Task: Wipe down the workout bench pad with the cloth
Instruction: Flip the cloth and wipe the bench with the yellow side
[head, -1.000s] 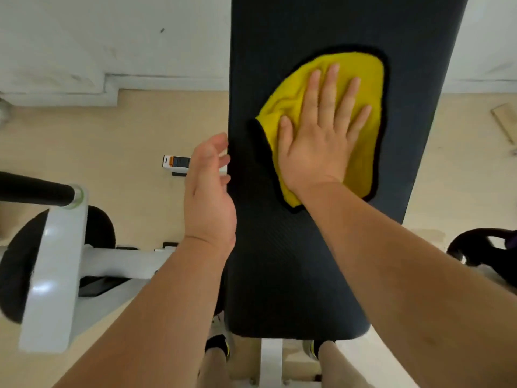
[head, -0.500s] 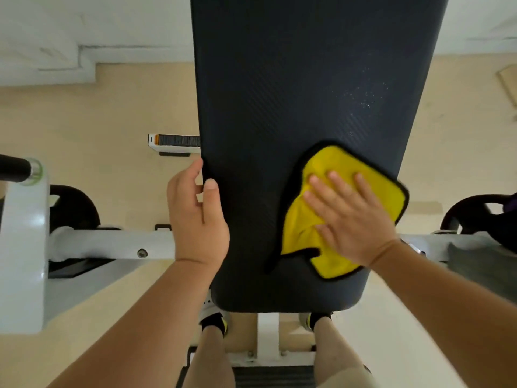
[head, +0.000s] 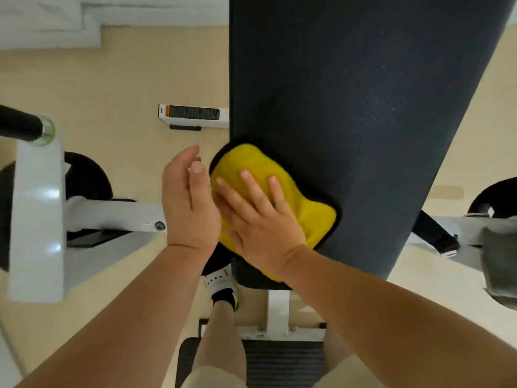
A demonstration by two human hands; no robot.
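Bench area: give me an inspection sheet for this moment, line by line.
Surface: black bench pad, pale specks on its far part.
Job's things: yellow cloth at the pad's near left edge, overhanging it.
Clutter: white and black device on the floor left of the pad.
Grippers: right hand flat on the cloth; left hand open beside the pad, holding nothing.
Cables: nothing seen.
Surroundings: white frame, black weight plate, beige floor, white shoe.

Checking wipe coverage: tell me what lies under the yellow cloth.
The yellow cloth lies flat on the dark bench pad, at its near left edge, under the right hand. The pad surface beneath the cloth is covered, so its condition cannot be seen.
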